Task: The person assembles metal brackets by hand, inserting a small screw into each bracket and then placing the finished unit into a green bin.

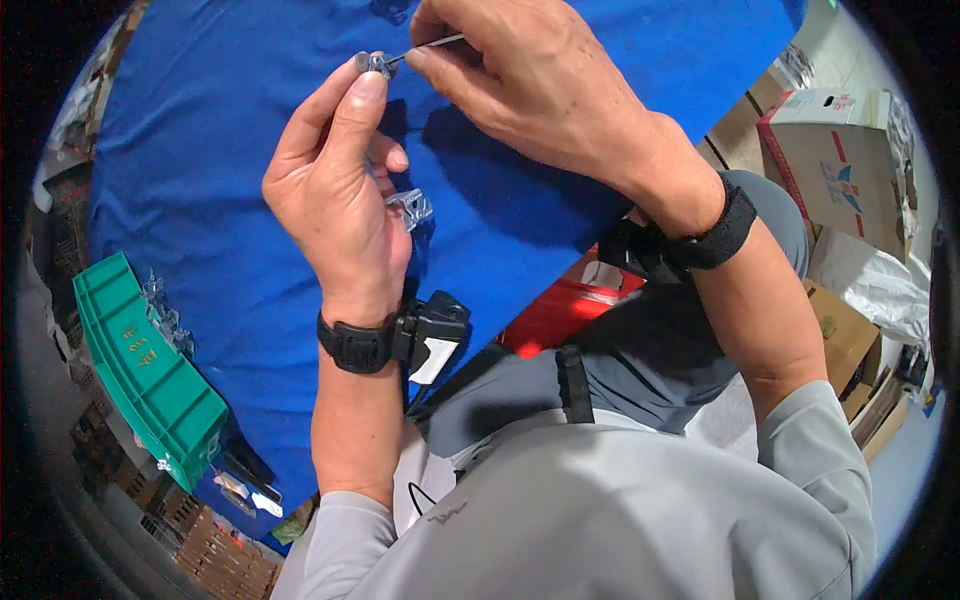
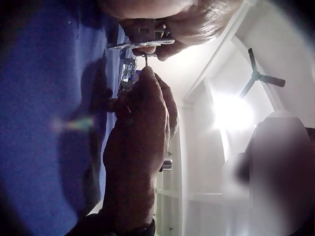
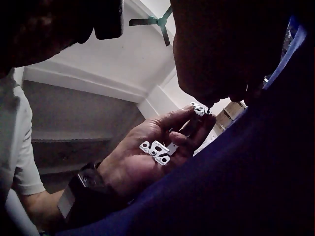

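Observation:
My left hand (image 1: 340,195) pinches a small metal mounting plate (image 1: 375,65) between thumb and forefinger, over the blue cloth. A second mounting plate (image 1: 410,208) lies in the same palm by the curled lower fingers; its holes and cutouts show in the right wrist view, where the pinched plate (image 3: 199,109) stands at the fingertips. My right hand (image 1: 550,95) pinches a thin rod (image 1: 440,42), its dark end right at the pinched plate. In the left wrist view the right hand (image 2: 140,123) comes up close to the plate from below.
Blue cloth (image 1: 230,120) covers the table. A green plastic bin (image 1: 150,370) lies near its left edge, with several loose metal pieces (image 1: 165,315) beside it. A red container (image 1: 560,310) sits below the table edge. Cardboard boxes (image 1: 835,170) stand at the right.

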The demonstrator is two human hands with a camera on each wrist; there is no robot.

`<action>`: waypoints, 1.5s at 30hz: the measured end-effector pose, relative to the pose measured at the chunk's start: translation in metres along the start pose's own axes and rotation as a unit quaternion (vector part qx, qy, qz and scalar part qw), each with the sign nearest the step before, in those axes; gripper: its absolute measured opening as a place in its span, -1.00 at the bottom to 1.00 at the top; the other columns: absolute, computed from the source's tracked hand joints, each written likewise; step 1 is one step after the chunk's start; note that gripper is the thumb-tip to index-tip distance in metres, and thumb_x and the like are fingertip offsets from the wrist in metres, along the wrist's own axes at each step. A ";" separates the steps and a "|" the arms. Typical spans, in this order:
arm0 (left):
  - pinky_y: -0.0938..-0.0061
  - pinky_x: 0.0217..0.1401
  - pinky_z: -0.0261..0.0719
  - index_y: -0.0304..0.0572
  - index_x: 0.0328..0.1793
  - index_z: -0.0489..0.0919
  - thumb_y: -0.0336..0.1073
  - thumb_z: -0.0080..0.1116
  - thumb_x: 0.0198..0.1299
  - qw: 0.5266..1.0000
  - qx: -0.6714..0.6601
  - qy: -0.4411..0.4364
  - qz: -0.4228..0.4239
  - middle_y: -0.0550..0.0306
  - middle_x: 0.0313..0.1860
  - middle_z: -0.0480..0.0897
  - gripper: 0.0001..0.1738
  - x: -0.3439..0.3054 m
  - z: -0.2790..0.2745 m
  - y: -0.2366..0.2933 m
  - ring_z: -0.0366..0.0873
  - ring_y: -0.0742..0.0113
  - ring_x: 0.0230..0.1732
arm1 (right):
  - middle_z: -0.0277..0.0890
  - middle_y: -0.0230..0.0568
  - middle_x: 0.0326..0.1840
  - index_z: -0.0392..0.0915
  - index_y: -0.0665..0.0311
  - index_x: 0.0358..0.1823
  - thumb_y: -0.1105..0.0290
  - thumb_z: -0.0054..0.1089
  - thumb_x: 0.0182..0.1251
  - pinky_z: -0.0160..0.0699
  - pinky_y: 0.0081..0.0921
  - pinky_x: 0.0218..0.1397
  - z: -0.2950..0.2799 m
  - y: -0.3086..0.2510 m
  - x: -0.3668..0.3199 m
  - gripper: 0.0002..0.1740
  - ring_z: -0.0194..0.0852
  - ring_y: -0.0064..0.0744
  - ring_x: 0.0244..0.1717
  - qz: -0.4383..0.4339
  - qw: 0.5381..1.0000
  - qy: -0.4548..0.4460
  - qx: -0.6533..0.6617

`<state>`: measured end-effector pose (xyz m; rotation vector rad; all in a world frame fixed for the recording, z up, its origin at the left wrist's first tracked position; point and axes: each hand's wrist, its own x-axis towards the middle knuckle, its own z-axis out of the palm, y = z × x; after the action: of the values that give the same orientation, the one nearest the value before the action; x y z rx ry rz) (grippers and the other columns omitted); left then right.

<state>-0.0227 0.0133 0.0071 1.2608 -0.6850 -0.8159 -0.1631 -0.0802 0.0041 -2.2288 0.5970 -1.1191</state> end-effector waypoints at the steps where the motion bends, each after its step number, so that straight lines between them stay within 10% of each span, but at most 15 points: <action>1: 0.71 -0.55 0.42 -0.34 0.04 0.67 -0.41 0.28 0.29 1.000 0.000 0.000 0.000 0.08 -0.15 0.75 -0.77 0.000 -0.001 0.000 0.48 0.58 -0.54 | 0.36 -0.03 -0.47 0.32 0.32 -0.26 0.45 0.19 0.35 0.40 -0.18 -0.36 0.000 0.000 0.000 -0.80 0.43 0.01 -0.44 0.001 1.000 -0.006 -0.005; 45: 0.70 -0.48 0.60 -0.36 -0.01 0.70 -0.53 0.33 0.20 0.999 -0.037 0.019 -0.007 0.02 -0.17 0.75 -0.78 0.001 0.001 -0.001 0.66 0.50 -0.34 | 0.34 -0.09 -0.47 0.32 0.29 -0.28 0.43 0.20 0.33 0.43 -0.23 -0.44 0.003 -0.003 -0.001 -0.80 0.45 -0.05 -0.46 -0.003 0.998 0.004 -0.058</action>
<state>-0.0227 0.0118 0.0068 1.2116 -0.6106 -0.8209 -0.1610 -0.0763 0.0040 -2.3255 0.6744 -1.1234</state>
